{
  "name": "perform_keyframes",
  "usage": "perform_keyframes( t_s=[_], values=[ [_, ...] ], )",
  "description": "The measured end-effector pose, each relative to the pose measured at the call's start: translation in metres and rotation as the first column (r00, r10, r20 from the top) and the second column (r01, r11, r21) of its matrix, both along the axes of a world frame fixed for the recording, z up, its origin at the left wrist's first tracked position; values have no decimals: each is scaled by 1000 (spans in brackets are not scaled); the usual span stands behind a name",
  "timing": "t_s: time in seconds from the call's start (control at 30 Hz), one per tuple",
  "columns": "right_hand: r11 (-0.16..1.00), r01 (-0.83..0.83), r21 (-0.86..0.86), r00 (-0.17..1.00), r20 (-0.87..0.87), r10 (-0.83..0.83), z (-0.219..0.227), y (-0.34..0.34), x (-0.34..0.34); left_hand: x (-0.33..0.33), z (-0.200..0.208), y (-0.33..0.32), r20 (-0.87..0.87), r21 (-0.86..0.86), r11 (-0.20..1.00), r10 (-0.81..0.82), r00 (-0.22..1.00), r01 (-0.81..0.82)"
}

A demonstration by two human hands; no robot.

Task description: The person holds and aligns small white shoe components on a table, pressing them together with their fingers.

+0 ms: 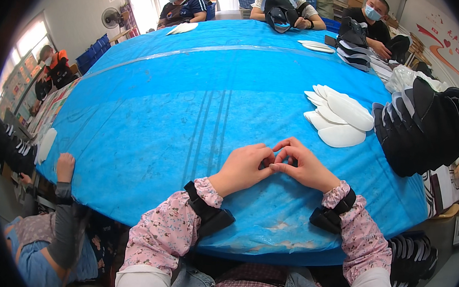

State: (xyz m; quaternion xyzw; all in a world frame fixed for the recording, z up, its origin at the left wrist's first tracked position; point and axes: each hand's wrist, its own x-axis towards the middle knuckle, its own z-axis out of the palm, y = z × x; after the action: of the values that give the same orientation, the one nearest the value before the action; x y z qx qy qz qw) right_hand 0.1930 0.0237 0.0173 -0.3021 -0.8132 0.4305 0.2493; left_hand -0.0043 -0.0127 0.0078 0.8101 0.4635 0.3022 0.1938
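Note:
My left hand (242,167) and my right hand (307,167) meet above the near part of the blue-covered table (149,137). The fingers of both are curled, and the thumbs and fingertips come together in a pinch. Whether something small lies between the fingertips I cannot make out. To the right of my hands and farther off, a fanned pile of white insole-shaped pieces (342,135) rests on the cover. Beyond it, at the right edge, black shoe uppers (422,131) are stacked in a row, with grey-white linings showing.
Another person's hand (66,167) rests at the table's left edge, near a white piece (46,145). Across the table sit several people, one holding a black shoe upper (279,12). More white pieces (317,46) and dark uppers (353,55) lie far right. Further uppers (412,257) hang below the right edge.

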Motion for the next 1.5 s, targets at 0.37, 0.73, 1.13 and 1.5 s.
perform_keyframes(
  t_s=[0.37,0.73,1.13,1.5],
  values=[
    [996,-24,-83,998,-63,19,-3,2,1,2,5,-2,6,-20,1000,9,1000,-9],
    [997,-46,-58,995,-89,41,-1,2,1,0,4,-1,-39,16,1000,13,999,-12],
    [996,-12,-84,997,-72,6,-1,3,1,0,0,0,-1,5,1000,-7,1000,7],
    [998,-27,-57,999,-45,24,0,2,1,0,-1,1,-10,6,1000,-6,1000,6]
  ],
)
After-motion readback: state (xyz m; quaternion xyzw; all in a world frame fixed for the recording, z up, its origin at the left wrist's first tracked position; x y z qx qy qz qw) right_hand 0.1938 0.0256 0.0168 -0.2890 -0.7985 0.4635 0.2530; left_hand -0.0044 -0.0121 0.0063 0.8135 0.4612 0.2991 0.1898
